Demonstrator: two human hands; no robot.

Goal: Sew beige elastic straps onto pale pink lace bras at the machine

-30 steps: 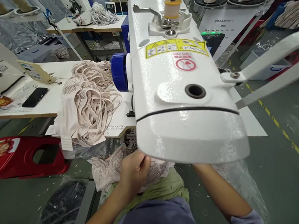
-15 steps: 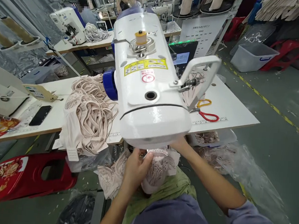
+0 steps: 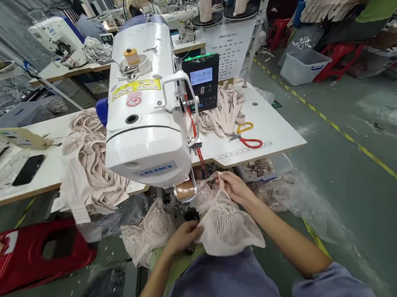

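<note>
A beige lace bra (image 3: 226,222) hangs between my hands over my lap, in front of the white sewing machine (image 3: 147,150). My left hand (image 3: 184,237) pinches the cup's left edge. With closed fingers my right hand (image 3: 233,185) grips the strap above the cup. A further lace cup of it shows behind, near the machine's free arm (image 3: 184,190). Another beige bra (image 3: 149,230) lies to the left of my left hand, draped at my lap.
Beige bras and straps (image 3: 98,160) pile on the table left of the machine. Right of it are loose straps (image 3: 226,110), scissors (image 3: 249,140) and a control panel (image 3: 202,79). A red stool (image 3: 57,256) stands at lower left. A plastic bin (image 3: 302,67) sits on the floor.
The view has swung right. My hands and the bra have come out from under the machine head, and the bra is lifted, with my right hand now in view on its strap.
</note>
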